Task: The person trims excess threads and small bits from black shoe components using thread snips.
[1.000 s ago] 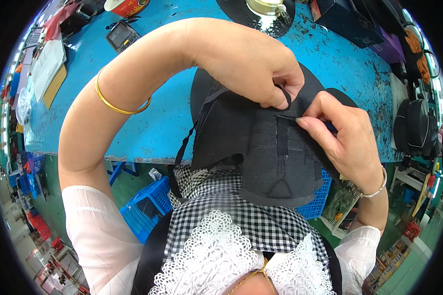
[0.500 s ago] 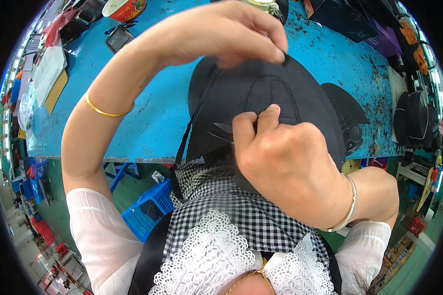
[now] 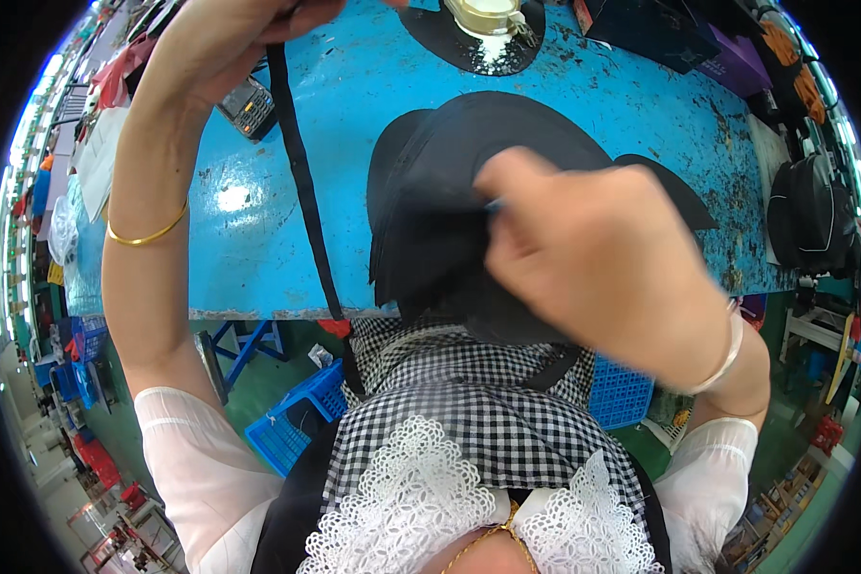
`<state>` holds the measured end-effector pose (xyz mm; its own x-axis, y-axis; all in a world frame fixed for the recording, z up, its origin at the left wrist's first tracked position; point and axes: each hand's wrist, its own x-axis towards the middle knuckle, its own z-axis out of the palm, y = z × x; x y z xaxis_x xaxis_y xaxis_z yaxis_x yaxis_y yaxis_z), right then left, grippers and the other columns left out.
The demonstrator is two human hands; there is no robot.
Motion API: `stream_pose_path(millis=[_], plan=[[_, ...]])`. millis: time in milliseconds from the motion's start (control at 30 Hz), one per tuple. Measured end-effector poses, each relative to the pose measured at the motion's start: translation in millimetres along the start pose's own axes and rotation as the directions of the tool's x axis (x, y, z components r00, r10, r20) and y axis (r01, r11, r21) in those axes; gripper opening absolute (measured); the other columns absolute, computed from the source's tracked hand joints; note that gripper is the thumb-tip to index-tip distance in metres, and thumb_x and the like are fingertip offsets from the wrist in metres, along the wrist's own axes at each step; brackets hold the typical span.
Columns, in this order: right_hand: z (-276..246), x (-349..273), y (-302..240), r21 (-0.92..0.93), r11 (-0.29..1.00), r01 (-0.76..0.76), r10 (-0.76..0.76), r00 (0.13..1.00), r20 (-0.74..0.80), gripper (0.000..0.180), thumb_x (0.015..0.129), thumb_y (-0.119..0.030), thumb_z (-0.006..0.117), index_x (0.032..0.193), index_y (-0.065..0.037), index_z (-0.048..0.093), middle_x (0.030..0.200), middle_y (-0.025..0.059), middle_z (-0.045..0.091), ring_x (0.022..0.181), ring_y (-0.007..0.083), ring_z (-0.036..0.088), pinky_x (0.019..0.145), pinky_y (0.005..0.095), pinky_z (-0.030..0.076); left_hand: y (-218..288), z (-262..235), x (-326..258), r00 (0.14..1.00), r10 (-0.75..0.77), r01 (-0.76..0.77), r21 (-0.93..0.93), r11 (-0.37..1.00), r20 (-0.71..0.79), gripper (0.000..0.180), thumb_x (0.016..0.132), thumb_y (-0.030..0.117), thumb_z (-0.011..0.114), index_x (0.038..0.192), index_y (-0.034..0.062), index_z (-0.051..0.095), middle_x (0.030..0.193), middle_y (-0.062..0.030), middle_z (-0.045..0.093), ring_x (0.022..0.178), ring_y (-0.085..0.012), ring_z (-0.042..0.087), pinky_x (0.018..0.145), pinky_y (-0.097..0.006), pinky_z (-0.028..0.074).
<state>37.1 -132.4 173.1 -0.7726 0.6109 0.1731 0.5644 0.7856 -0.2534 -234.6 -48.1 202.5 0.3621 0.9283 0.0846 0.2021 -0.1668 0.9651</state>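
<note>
Dark fabric pieces, seemingly bag panels [image 3: 531,120], lie stacked at the near edge of the table, several rounded edges overlapping. Over them my right hand [image 3: 603,253] is closed in a fist, blurred by motion. A small bluish bit shows at its thumb; it seems to grip thread snips, whose blades are not visible now. Far to the left, my raised left hand [image 3: 273,24] is partly cut off by the upper edge. From its closed fingers a long black strap [image 3: 301,182] runs down to the table's near edge.
A blue worn table [image 3: 335,124] spans the front. Beyond the panels, a round tin [image 3: 488,17] with white grains stands on a black piece. A handheld device [image 3: 249,107] lies left, a black bag [image 3: 808,215] right. Blue baskets [image 3: 297,416] stand below.
My left hand has moved from above the panels to the upper left, drawing the black strap out long. My right hand has shifted slightly right; the panels beneath have shifted and folded.
</note>
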Motion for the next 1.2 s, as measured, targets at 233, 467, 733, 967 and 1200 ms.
stream_pose_path(millis=[233, 467, 733, 967, 1200], plan=[[3, -78, 75, 0.984, 0.176, 0.038, 0.792, 0.588, -0.164, 0.026, 0.098, -0.014, 0.057, 0.117, 0.003, 0.062, 0.107, 0.0072, 0.068, 0.089, 0.0129, 0.069, 0.077, 0.0244, 0.056, -19, 8, -10, 0.993, -0.066, 0.037, 0.274, 0.961, 0.097, 0.021, 0.095, 0.032, 0.065, 0.087, 0.0136, 0.06, 0.07, 0.0046, 0.064, 0.048, 0.0031, 0.035, 0.044, -0.014, 0.021], [64, -176, 150, 0.987, 0.012, -0.158, 0.932, 0.36, 0.046, 0.03, 0.102, -0.023, 0.054, 0.121, 0.0, 0.062, 0.105, 0.0055, 0.068, 0.087, 0.0123, 0.066, 0.078, 0.026, 0.054, -6, 38, 13, 0.923, -0.239, 0.134, 0.33, 0.934, 0.301, 0.02, 0.083, 0.022, 0.077, 0.081, 0.005, 0.067, 0.068, 0.006, 0.057, 0.062, -0.0009, 0.048, 0.055, -0.019, 0.036], [54, -214, 175, 0.975, 0.113, -0.191, 0.976, 0.207, -0.072, 0.032, 0.108, -0.03, 0.044, 0.126, -0.004, 0.053, 0.08, -0.0033, 0.046, 0.051, 0.0028, 0.029, 0.043, 0.0213, 0.023, -14, 89, 22, 0.712, -0.213, 0.021, 0.283, 0.959, 0.669, 0.014, 0.08, 0.013, 0.078, 0.085, 0.0006, 0.075, 0.08, -0.0031, 0.073, 0.074, -0.0089, 0.065, 0.07, -0.025, 0.05], [25, -138, 111, 0.956, 0.193, -0.22, 0.799, 0.6, -0.023, 0.025, 0.109, -0.022, 0.039, 0.125, -0.005, 0.048, 0.069, -0.0032, 0.039, 0.05, 0.0007, 0.026, 0.043, 0.0196, 0.022, -26, 104, 26, 0.665, -0.264, 0.024, 0.333, 0.943, 0.699, 0.015, 0.08, 0.015, 0.076, 0.089, 0.0029, 0.076, 0.081, -0.0034, 0.074, 0.074, -0.0108, 0.066, 0.067, -0.026, 0.049], [4, -88, 70, 0.759, 0.608, -0.231, 0.473, 0.874, -0.113, 0.015, 0.095, -0.005, 0.059, 0.11, -0.003, 0.056, 0.074, 0.0028, 0.056, 0.057, 0.0085, 0.05, 0.051, 0.0226, 0.039, -22, 112, 22, 0.733, -0.152, -0.168, 0.394, 0.904, 0.663, 0.019, 0.079, 0.019, 0.077, 0.084, 0.0017, 0.072, 0.072, -0.0089, 0.068, 0.068, -0.0208, 0.064, 0.063, -0.032, 0.048]])
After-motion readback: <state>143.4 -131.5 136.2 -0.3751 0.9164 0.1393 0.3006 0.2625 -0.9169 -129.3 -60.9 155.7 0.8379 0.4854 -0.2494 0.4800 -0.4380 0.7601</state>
